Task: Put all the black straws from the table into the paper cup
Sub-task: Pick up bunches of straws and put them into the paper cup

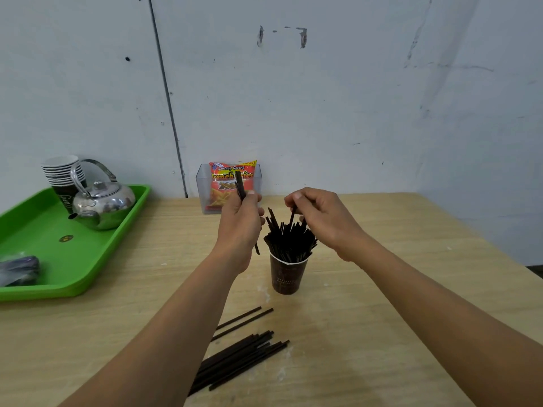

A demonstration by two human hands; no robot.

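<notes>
Near the middle of the table stands a dark paper cup, crammed with black straws that fan out above its rim. The right hand pinches one straw over the cup. The left hand grips a few straws upright beside it. Loose straws lie toward the front edge. At the left edge, a green tray holds a kettle and stacked cups. At the back edge, a clear box holds a snack packet.
</notes>
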